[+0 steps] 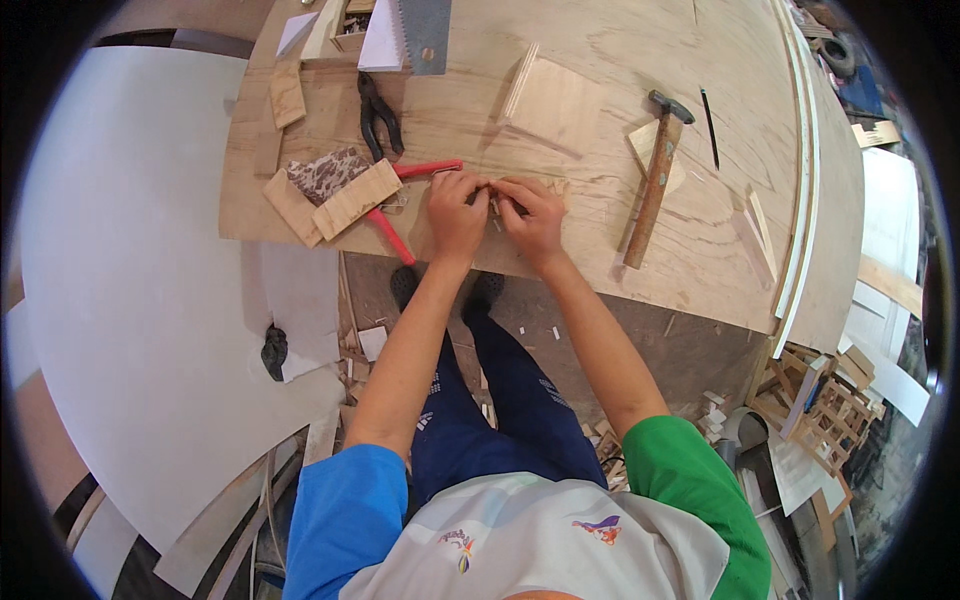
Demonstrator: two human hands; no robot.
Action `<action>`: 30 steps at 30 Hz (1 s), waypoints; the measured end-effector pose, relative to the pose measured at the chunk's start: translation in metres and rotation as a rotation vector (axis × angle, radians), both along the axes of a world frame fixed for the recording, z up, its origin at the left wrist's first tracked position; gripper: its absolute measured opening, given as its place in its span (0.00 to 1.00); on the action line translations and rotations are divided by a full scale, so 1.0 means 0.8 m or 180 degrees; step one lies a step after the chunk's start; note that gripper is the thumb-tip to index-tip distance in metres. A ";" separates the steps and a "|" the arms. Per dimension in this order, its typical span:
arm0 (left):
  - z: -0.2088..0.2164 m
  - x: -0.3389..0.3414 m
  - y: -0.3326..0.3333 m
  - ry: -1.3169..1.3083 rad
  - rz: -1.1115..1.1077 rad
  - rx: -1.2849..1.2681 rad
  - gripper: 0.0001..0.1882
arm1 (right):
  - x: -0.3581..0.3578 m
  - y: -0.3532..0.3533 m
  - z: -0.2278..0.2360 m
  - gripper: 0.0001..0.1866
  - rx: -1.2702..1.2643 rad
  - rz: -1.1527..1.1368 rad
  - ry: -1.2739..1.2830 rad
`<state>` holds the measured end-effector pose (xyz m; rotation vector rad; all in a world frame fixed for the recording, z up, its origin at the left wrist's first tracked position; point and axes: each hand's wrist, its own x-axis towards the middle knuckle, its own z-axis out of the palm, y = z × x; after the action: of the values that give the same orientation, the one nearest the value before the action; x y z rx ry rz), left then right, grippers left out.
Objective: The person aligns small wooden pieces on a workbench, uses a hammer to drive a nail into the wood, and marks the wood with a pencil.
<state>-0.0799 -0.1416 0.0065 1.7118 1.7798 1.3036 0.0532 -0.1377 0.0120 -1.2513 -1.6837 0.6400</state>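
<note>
Between your left hand point(458, 212) and right hand point(533, 217) you have a small, pale piece point(495, 208), mostly covered by your fingers, so its full shape is hidden; it sits over the near side of the worktop point(725, 250), though you cannot tell whether it touches the surface

Light-brown plywood worktop point(720, 60). Far left: black pliers point(387, 121). Near left: stacked pale rectangular wood blocks point(357, 198); red-handled tool point(430, 168) partly beneath. Far centre: flat pale wood panel point(562, 100). Right: steel-headed hammer point(652, 200), brown wooden handle crossing thin pale wood piece point(640, 141); slim black pencil point(710, 128) alongside. Near right: narrow pale wood strips point(756, 240).
</note>
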 end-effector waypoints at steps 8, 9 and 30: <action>0.005 0.003 0.001 -0.0035 -0.0120 0.0084 0.05 | 0.029 -0.004 0.031 0.09 -0.0194 -0.0576 0.0016; 0.005 0.002 0.000 -0.0030 -0.0100 0.0095 0.05 | 0.045 -0.004 0.041 0.09 -0.0168 -0.0858 -0.0044; 0.001 0.003 -0.001 0.0027 -0.0003 0.0001 0.06 | 0.192 -0.053 0.069 0.23 -0.2232 -0.1123 0.1252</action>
<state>-0.0777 -0.1424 0.0074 1.7205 1.7834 1.2982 0.2069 -0.1802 0.0674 -1.7121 -0.8952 1.2194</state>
